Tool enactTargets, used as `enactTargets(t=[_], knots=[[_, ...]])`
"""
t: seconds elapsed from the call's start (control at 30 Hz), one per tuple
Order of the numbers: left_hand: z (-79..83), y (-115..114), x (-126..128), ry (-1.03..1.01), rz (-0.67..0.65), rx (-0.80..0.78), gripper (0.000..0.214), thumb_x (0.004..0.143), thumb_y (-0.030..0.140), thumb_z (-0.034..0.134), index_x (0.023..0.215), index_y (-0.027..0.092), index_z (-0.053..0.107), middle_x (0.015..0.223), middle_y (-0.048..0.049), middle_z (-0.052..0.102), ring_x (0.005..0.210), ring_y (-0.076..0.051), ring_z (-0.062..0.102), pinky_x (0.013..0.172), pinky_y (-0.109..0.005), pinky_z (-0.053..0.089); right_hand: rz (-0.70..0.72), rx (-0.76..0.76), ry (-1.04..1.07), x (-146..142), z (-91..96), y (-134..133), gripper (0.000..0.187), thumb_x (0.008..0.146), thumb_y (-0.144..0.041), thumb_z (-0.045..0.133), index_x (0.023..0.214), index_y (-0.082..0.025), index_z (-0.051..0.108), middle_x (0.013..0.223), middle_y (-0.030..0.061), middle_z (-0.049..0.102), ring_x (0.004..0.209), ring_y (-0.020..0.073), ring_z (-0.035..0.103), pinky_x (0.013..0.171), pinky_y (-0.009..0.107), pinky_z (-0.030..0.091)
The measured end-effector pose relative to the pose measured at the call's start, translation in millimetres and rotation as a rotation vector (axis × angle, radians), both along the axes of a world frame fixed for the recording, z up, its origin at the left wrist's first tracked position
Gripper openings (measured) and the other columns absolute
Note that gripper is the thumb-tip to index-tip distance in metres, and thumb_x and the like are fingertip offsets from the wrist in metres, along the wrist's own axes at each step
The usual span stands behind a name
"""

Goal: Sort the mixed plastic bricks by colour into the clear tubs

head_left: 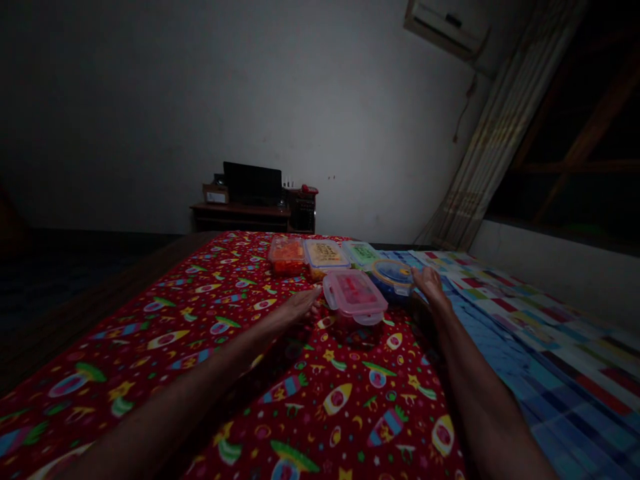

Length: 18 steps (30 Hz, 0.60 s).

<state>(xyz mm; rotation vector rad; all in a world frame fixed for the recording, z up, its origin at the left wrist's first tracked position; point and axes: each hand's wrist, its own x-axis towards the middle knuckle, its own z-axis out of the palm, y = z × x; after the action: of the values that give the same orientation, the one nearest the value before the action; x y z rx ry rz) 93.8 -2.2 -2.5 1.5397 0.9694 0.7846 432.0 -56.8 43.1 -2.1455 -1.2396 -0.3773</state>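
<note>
My left hand point(301, 305) is just left of a clear food container with a pink lid point(355, 293), fingers stretched forward and apart from one another. Whether the fingertips touch its side flap I cannot tell. My right hand point(429, 287) lies along the right side of a round blue container with a clear lid point(393, 273), fingers straight; contact there is unclear. Behind these stand an orange-filled clear container point(287, 255), a container of pale contents under a blue-edged lid point(325, 256), and a green-lidded one point(361, 253). All the lids look to be on.
The containers stand on a red rocket-print cloth point(330, 400). Blue checked and multicoloured bedding point(525, 360) covers the right side. Beyond is a desk point(240, 212) with a black monitor point(253, 183). A curtain point(490, 140) hangs by the dark window, near an air conditioner point(447, 30).
</note>
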Motion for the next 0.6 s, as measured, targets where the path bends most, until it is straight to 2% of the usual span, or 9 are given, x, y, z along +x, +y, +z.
enactTargets(t=[0.07, 0.17, 0.27, 0.33, 0.4, 0.5, 0.6], knots=[[2.1, 7.5, 17.8, 0.032, -0.002, -0.052, 0.061, 0.066, 0.074, 0.052, 0.070, 0.015, 0.061, 0.053, 0.0003, 0.056, 0.046, -0.011, 0.049, 0.045, -0.022, 0.037, 0.011, -0.091, 0.003, 12.7, -4.9, 4.4, 0.027, 0.086, -0.032, 0.047, 0.085, -0.010, 0.064, 0.088, 0.0164, 0.066, 0.090, 0.0230, 0.061, 0.078, 0.031, 0.045], [1.8, 17.4, 33.2, 0.079, -0.002, 0.006, 0.055, 0.060, 0.069, 0.062, 0.052, 0.015, 0.054, 0.040, 0.0040, 0.044, 0.038, -0.008, 0.036, 0.041, -0.022, 0.025, -0.023, -0.147, 0.038, 29.1, -2.8, 11.2, 0.025, 0.081, -0.033, 0.052, 0.077, -0.011, 0.064, 0.076, 0.0138, 0.065, 0.080, 0.0221, 0.062, 0.066, 0.027, 0.045], [-1.1, 24.0, 38.6, 0.103, 0.011, 0.037, 0.052, 0.054, 0.061, 0.070, 0.042, 0.016, 0.049, 0.035, 0.0046, 0.038, 0.037, -0.007, 0.031, 0.041, -0.023, 0.019, -0.034, -0.154, 0.200, 39.2, 3.3, 15.1, 0.019, 0.074, -0.028, 0.059, 0.062, -0.013, 0.060, 0.053, 0.0041, 0.055, 0.059, 0.0167, 0.058, 0.054, 0.024, 0.042], [-2.6, 25.5, 39.4, 0.070, 0.022, 0.049, 0.049, 0.054, 0.059, 0.071, 0.043, 0.015, 0.051, 0.037, 0.0036, 0.042, 0.039, -0.008, 0.034, 0.042, -0.023, 0.020, -0.029, -0.070, 0.422, 41.6, 6.4, 14.6, 0.021, 0.068, -0.022, 0.064, 0.052, -0.015, 0.052, 0.040, -0.0037, 0.041, 0.044, 0.0112, 0.047, 0.046, 0.021, 0.036], [-2.6, 25.2, 40.0, 0.038, 0.034, 0.061, 0.047, 0.056, 0.058, 0.070, 0.047, 0.015, 0.053, 0.039, 0.0032, 0.044, 0.040, -0.008, 0.036, 0.043, -0.023, 0.021, 0.051, 0.086, 0.720, 40.7, 9.0, 12.6, 0.027, 0.066, -0.018, 0.066, 0.049, -0.017, 0.046, 0.035, -0.0080, 0.031, 0.037, 0.0072, 0.036, 0.040, 0.019, 0.031], [0.4, 24.3, 42.2, -0.045, 0.044, 0.069, 0.044, 0.059, 0.056, 0.068, 0.050, 0.015, 0.054, 0.042, 0.0024, 0.047, 0.040, -0.008, 0.038, 0.042, -0.022, 0.023, 0.218, 0.227, 1.029, 34.7, 16.0, 10.2, 0.027, 0.071, -0.016, 0.061, 0.052, -0.018, 0.042, 0.037, -0.0091, 0.031, 0.035, 0.0051, 0.031, 0.036, 0.016, 0.030], [5.1, 23.5, 46.5, -0.208, 0.020, 0.027, 0.039, 0.060, 0.049, 0.071, 0.054, 0.013, 0.057, 0.047, -0.0005, 0.055, 0.043, -0.009, 0.046, 0.044, -0.022, 0.031, 0.305, 0.257, 1.116, 26.4, 30.1, 10.6, 0.028, 0.077, -0.013, 0.054, 0.054, -0.018, 0.039, 0.042, -0.0083, 0.034, 0.036, 0.0036, 0.031, 0.037, 0.013, 0.033]])
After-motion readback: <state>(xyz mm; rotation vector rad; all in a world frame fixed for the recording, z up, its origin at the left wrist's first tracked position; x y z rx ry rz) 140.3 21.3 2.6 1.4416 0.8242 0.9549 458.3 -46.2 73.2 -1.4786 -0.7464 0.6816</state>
